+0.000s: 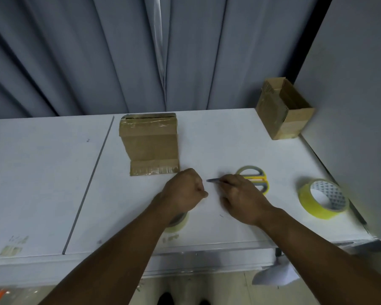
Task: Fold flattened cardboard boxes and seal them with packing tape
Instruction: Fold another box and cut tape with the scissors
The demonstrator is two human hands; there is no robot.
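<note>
Left hand (185, 190) is a closed fist with nothing visible in it, its wrist hiding most of a clear glossy tape roll (179, 221). Right hand (244, 199) curls its fingers around the middle of the scissors (256, 179), so only the grey metal tip and the yellow-grey plastic loop handles show. The flattened cardboard box (149, 144), matte brown with shiny tape strips at both ends, lies on the white table (42, 172) beyond the hands; a folded, taped box (284, 108) stands at the far right corner and a yellow-tinted tape roll (321, 199) sits near the right edge.
</note>
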